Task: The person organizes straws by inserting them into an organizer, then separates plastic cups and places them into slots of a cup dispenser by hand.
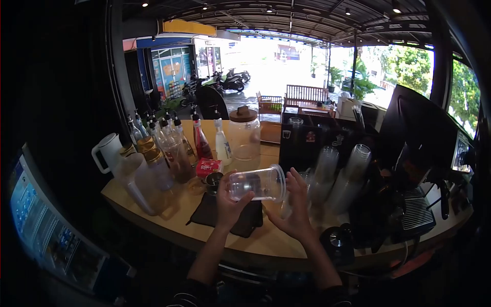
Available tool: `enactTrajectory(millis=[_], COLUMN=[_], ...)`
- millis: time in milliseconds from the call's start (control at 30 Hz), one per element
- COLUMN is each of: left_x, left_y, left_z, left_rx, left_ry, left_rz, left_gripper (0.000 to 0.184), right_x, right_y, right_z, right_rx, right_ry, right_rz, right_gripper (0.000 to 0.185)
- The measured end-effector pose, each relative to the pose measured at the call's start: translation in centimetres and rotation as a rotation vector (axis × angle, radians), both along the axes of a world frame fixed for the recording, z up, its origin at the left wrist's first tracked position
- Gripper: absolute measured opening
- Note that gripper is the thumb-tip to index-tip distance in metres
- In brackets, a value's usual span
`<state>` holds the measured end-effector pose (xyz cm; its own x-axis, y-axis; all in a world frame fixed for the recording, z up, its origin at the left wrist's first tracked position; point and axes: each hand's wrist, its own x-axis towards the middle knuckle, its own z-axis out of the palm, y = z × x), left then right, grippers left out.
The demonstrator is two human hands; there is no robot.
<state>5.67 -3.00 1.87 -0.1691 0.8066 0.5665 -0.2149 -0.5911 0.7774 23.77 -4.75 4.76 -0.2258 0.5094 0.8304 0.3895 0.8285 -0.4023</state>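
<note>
A pale, curved wooden table [279, 241] is being occupied by tall stacks of clear plastic cups [353, 176] and a flat black cloth [248, 220]. Above the table, a clear, ribbed-rim plastic cup [255, 185] is being held sideways in the left hand [229, 203], its base end being gripped by the fingers. Near its rim, the right hand's [298, 215] fingers are being spread wide; contact cannot be told. Picking up seems completed; setting down is being left undone, and no contents are being shown inside.
</note>
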Motion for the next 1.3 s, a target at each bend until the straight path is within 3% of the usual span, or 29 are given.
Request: enactTrajectory(millis=[67, 100, 133, 200, 333, 367, 400, 500, 600, 933, 1133, 1267, 1300], left_x=[-1.3, -2.0, -2.7, -3.9, -6.0, -6.5, -7.0, -9.7, -11.6, -13.7, -11.7, -10.3, -9.9], left_y=[-0.4, -0.4, -0.3, -0.1, 0.3, 0.2, -0.1, 0.2, 1.0, 3.6, 3.9, 3.7, 3.8], left_z=[-0.2, -0.5, -0.7, -1.0, -0.8, -0.5, -0.4, -0.5, -0.8, -3.6, -4.2, -1.5, -0.4], left_rx=[-0.048, 0.010, 0.066, 0.113, 0.203, 0.149, 0.084, -0.092, -0.051, -0.090, -0.158, -0.106, -0.069], left_ry=[-0.034, 0.009, 0.050, 0.162, 0.269, 0.122, -0.028, 0.018, 0.068, -0.092, -0.242, -0.244, -0.184], left_rz=[-0.039, -0.104, -0.170, -0.152, -0.136, -0.212, -0.287, -0.243, -0.229, -0.313, -0.258, -0.185, -0.150], left_gripper=[0.070, 0.071, 0.073, 0.075, 0.078, 0.077, 0.077, 0.073, 0.068, 0.063, 0.056, 0.057, 0.059], right_x=[-0.3, -1.2, -1.5, -2.0, -5.2, -6.0, -6.8, -8.5, -9.5, -12.6, -13.1, -10.8, -10.0], right_y=[1.4, 2.1, 2.7, 3.8, 3.6, 3.3, 3.1, 3.2, 3.4, 3.2, 4.1, 4.5, 4.0], right_z=[-1.8, -2.5, -2.7, -2.7, -2.4, -2.1, -2.1, -1.9, -0.9, -1.2, -3.4, -1.9, -0.4], right_rx=[-0.169, -0.326, -0.328, -0.820, -0.670, -0.627, -0.637, -0.629, -0.765, -0.671, -0.718, -0.784, -0.668], right_ry=[0.208, 0.459, 0.463, 0.579, 0.583, 0.568, 0.565, 0.474, 0.522, 0.454, 0.536, 0.364, 0.209], right_rz=[0.118, 0.274, 0.281, 0.670, 0.555, 0.531, 0.526, 0.524, 0.562, 0.428, 0.543, 0.550, 0.311], right_gripper=[0.062, 0.040, 0.040, 0.025, 0.027, 0.028, 0.028, 0.032, 0.033, 0.033, 0.032, 0.026, 0.029])
